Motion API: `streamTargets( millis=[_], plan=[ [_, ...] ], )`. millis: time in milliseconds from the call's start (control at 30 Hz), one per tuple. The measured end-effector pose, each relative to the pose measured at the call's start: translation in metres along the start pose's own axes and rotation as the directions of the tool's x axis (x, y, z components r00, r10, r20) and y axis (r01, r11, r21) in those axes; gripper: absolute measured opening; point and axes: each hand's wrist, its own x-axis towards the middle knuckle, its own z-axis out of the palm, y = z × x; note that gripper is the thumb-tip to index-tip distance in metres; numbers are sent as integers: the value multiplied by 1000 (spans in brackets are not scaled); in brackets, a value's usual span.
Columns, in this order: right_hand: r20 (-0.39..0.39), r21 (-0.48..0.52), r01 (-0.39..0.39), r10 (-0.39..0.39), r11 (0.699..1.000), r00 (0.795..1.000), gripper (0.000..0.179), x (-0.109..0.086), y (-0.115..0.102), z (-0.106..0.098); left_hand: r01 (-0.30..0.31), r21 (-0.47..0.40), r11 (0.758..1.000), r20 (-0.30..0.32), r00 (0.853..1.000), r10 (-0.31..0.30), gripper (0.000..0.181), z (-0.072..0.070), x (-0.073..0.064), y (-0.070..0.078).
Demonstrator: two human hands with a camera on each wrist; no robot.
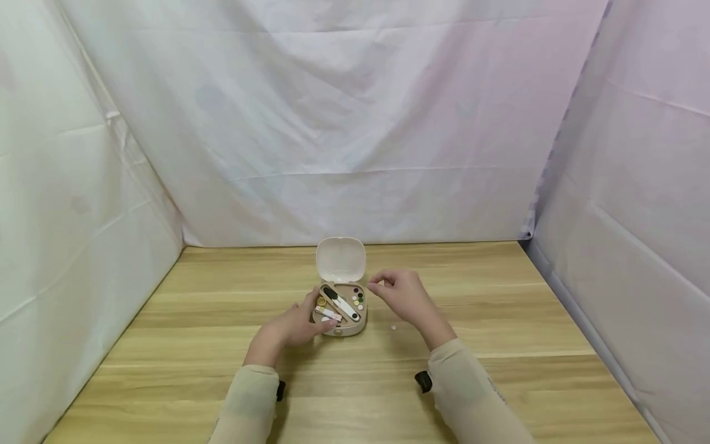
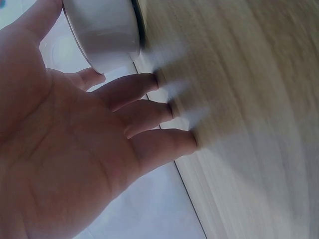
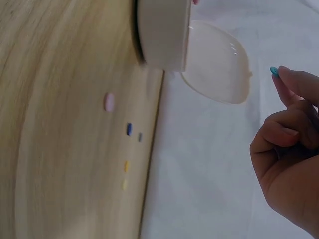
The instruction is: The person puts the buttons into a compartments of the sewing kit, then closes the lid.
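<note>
An open sewing box (image 1: 355,328) stands on the table with its pale lid (image 1: 341,259) raised at the back. In it lie white snips with a black end (image 1: 347,308), a tape measure (image 1: 328,314), a yellow round item (image 1: 322,301) and several small buttons (image 1: 357,303). My left hand (image 1: 294,324) holds the box at its left side, thumb at the front edge; in the left wrist view its other fingers (image 2: 144,109) rest on the tabletop. Between thumb and index finger, my right hand (image 1: 403,296) pinches a small teal button (image 3: 274,71), raised beside the box's right rim.
Right of the box a pink button (image 3: 109,101) lies on the wooden table (image 1: 499,382). Farther along in the right wrist view are a blue button (image 3: 129,129), a grey-blue one (image 3: 140,137) and two yellowish ones (image 3: 125,166). White cloth (image 1: 355,123) hangs around the table.
</note>
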Motion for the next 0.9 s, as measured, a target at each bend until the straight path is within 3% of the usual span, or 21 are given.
streamTargets(
  millis=[233, 500, 733, 900],
  plan=[
    [87, 20, -66, 64, 998, 994, 13, 24, 12, 16, -1, 10, 1000, 4, 1000, 1, 106, -2, -1, 3],
    [174, -95, 5, 12, 995, 985, 15, 51, 17, 29, 3, 21, 1000, 1, 1000, -3, 106, -4, -1, 4],
    [219, -114, -5, 30, 994, 975, 13, 56, 20, 40, 5, 26, 1000, 0, 1000, -5, 106, -4, -1, 4],
    [233, -176, 36, 6, 984, 973, 12, 55, 20, 45, 2, 25, 1000, 1, 1000, -2, 106, -4, -1, 2]
  ],
)
